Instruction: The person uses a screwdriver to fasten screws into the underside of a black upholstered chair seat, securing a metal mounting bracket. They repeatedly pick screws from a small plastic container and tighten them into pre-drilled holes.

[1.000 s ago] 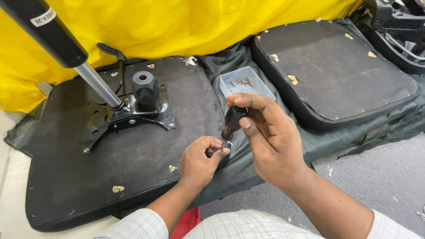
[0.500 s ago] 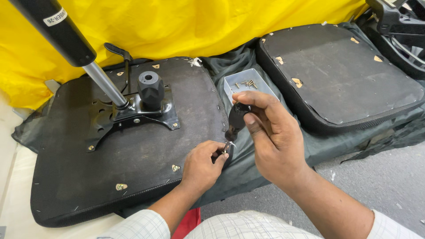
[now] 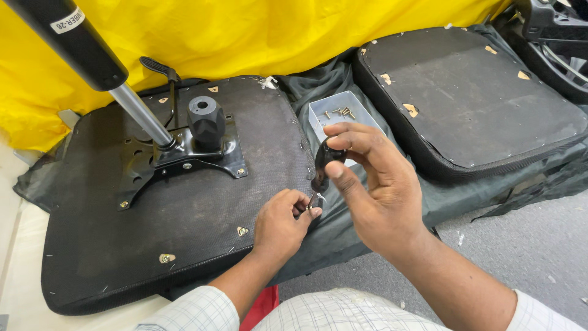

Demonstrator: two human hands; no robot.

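Now right hand (image 3: 373,190) is pinching stubby black screwdriver (image 3: 323,164) by its handle; left hand (image 3: 280,222) fingertips pinching tiny slippery screw (image 3: 311,205) at tip.

One label only: a small white rectangular sticker (image 3: 68,22) with dark print, wrapped around the black cylinder (image 3: 64,38) that slants in from the top left corner above the upturned seat base (image 3: 153,239). One container: a small open box (image 3: 340,113), pale grey-white, rectangular, holding loose screws, on the dark cloth just off the seat base's far right corner. No signs, no screens.
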